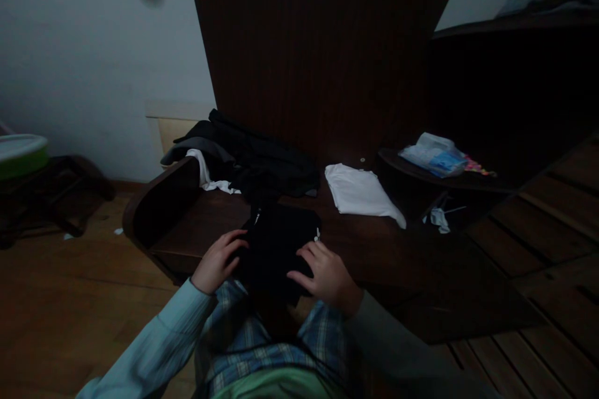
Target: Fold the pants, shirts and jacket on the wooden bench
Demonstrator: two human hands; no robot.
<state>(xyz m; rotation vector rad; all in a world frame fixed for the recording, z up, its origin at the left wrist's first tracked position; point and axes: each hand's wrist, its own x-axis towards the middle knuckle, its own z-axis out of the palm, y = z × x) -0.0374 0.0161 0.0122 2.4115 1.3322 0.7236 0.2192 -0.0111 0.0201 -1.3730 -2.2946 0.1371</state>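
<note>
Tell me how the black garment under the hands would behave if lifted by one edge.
Probably floppy: the black garment is soft cloth folded flat under the left hand and right hand, so it would likely droop and unfold. The fold looks thin, so likely light. On the dark wooden surface it may slide when pushed.
</note>
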